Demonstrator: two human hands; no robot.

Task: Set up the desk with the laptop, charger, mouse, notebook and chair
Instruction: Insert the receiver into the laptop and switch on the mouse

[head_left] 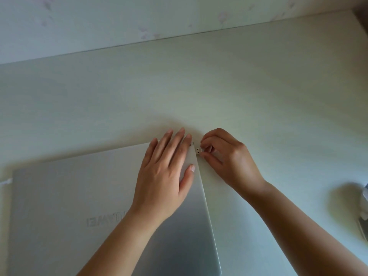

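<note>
Two hands: left hand (169, 172) flat, fingers spread, on laptop (79, 206); right hand (229, 158) pinches USB plug (197, 151).

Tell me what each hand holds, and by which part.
Right hand pinches a small USB plug by its rear end. Left hand holds nothing; it lies flat on the closed laptop.

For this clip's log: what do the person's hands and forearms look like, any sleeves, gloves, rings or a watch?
Both arms are bare as far as the picture shows: no sleeves, no gloves. The left hand and the right hand carry no visible rings, and neither wrist shows a watch or band. Fingernails look short and unpainted. No markings can be seen on either forearm.
</note>
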